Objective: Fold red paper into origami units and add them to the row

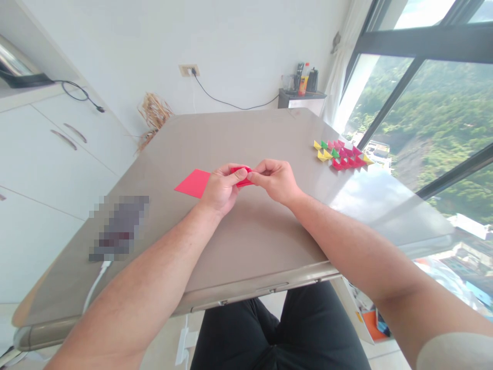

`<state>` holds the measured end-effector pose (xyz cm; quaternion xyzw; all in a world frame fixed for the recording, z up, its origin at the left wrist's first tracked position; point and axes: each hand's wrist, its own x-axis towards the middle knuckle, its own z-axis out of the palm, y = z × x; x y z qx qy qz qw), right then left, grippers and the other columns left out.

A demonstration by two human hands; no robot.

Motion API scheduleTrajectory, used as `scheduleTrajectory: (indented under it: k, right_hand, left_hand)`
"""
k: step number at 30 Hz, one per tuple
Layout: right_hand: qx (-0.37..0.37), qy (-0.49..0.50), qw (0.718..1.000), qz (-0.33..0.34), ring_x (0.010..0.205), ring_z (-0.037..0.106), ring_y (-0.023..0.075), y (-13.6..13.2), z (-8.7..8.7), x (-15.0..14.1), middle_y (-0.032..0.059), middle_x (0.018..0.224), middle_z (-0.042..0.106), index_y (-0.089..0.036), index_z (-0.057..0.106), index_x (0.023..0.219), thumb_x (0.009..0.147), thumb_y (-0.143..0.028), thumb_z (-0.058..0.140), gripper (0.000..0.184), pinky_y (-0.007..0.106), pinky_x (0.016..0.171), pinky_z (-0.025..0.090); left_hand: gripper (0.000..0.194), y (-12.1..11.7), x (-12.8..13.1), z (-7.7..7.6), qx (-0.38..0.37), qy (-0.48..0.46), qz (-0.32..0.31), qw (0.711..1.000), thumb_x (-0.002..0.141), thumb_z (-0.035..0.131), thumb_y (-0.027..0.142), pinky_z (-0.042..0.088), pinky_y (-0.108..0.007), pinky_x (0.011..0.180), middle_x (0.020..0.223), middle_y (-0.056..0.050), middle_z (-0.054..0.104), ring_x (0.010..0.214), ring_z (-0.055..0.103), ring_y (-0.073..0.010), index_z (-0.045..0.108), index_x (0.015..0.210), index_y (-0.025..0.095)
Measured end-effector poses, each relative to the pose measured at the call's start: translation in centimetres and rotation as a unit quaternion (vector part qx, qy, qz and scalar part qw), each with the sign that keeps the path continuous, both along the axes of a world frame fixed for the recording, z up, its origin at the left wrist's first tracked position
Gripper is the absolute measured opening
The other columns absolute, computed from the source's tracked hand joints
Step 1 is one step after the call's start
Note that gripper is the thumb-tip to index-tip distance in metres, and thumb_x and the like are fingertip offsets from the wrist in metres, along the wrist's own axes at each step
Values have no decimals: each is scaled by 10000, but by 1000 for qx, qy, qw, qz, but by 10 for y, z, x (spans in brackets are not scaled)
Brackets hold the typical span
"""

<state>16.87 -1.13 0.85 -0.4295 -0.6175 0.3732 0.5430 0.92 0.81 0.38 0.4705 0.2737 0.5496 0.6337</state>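
Above the middle of the table, a small folded piece of red paper [242,181] is pinched between my two hands. My left hand [222,189] grips its left side, thumb on top. At its right end, my right hand [275,179] holds the paper between thumb and fingers. The fingers cover much of the folded shape. A flat sheet of red paper [192,184] lies on the table just left of my left hand, partly hidden behind it.
Several small folded paper boats [342,155] in yellow, green, pink and red stand in rows on the table [246,136] at the right. A blurred-out dark device [121,226] with a white cable [94,285] lies at the left. Windows [454,92] border the right side.
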Motion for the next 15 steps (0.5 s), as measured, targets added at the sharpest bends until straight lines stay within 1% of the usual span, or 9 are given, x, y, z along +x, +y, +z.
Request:
scheduleTrajectory:
  k: [3,7,11,15]
  right_hand:
    - [-3,-13,1000,-17,605,499,132,0,0,0,-6,623,601,-209,633,635,728,-449,772,293,277,548,404]
    - [-3,-9,1000,-18,594,483,127,0,0,0,-10,617,590,-207,628,628,727,-440,765,288,275,540,395]
    - [0,-4,1000,-16,591,484,127,0,-1,-1,-8,617,600,-206,638,634,725,-466,772,307,276,537,393]
    - [2,11,1000,-5,586,478,123,1,0,-2,-7,614,603,-201,639,638,727,-462,779,309,272,533,386]
  left_hand:
    - [237,-1,2,-1,12,14,24,1000,629,911,316,565,-421,862,748,-18,705,775,683,-181,738,738,197]
    - [255,-3,5,-1,29,24,53,998,639,907,345,569,-410,844,755,-19,699,767,677,-177,728,737,191]
    - [217,-3,6,-2,41,25,67,997,660,889,335,574,-403,821,746,-16,701,763,677,-181,734,729,201]
    - [163,-3,7,-2,44,4,65,997,670,874,288,575,-372,776,732,-6,703,747,670,-170,736,711,212]
